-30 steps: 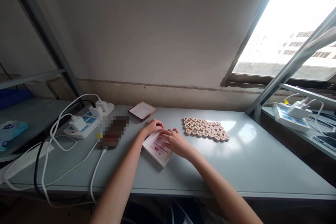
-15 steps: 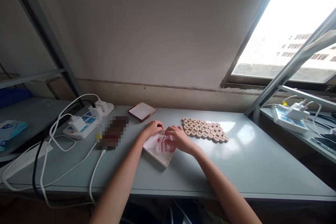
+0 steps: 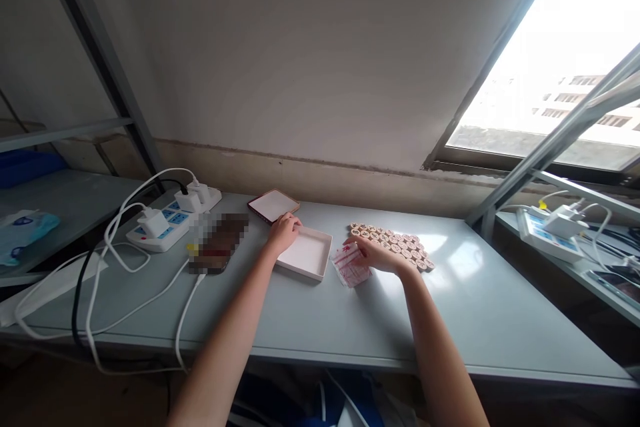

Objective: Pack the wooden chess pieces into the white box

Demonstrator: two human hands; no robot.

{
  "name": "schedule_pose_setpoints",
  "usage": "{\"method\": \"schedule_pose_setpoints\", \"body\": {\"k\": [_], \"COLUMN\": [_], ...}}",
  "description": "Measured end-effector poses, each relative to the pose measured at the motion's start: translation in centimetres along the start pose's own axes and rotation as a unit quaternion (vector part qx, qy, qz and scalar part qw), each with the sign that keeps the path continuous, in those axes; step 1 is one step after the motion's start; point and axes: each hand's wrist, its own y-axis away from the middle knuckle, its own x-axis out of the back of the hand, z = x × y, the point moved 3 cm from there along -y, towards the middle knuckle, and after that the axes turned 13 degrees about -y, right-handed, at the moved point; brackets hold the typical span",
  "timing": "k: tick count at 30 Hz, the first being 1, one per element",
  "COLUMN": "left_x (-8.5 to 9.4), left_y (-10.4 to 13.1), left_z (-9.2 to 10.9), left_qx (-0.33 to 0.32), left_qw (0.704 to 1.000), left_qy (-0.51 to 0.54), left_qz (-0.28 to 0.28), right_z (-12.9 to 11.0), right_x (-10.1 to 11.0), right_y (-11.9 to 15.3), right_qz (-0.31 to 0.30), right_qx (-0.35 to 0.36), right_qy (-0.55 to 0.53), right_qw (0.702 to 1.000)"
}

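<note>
Grey counter (image 3: pixel 475 320), back edge: shallow lid (image 3: pixel 274 205). Beside it: white box (image 3: pixel 306 250), inside newly bare; left hand (image 3: pixel 285 230) on its far-left corner, grip unclear to me. Right hand (image 3: pixel 375 255): pinching red-printed plastic (image 3: pixel 349 269), just withdrawn, near round wooden pieces (image 3: pixel 417 255).

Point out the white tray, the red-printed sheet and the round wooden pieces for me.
White tray (image 3: pixel 305 252): head view, bare inner floor.
Red-printed sheet (image 3: pixel 349 269): head view, crumpled middle.
Round wooden pieces (image 3: pixel 406 254): head view, top face of one piece near the group's middle.
</note>
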Motion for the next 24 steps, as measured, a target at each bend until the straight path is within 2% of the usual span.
{"method": "schedule_pose_setpoints", "body": {"k": [2,6,16,19,24], "left_x": [0.1,0.3,0.8,0.7,0.6], "left_y": [0.1,0.2,0.3,0.3,0.4], "left_z": [0.2,0.4,0.9,0.8,1.1], "left_qx": [-0.003,0.002,-0.014,-0.018,-0.028], "left_qw": [1.000,1.000,1.000,1.000,0.999], "left_qy": [0.006,0.000,-0.020,-0.013,0.023], "left_qz": [-0.001,0.003,0.019,0.018,-0.031], "right_z": [-0.1,-0.8,-2.2,-2.4,-1.6], "right_x": [-0.3,-0.6,-1.2,-1.5,-1.5], "right_y": [0.1,-0.3,-0.4,-0.3,-0.3], "right_qz": [-0.029,-0.048,-0.045,-0.050,-0.067], "right_qx": [0.001,0.027,0.048,0.019,-0.035], "right_qy": [0.030,0.054,0.045,0.061,0.076], "right_qw": [0.999,0.997,0.997,0.997,0.994]}}
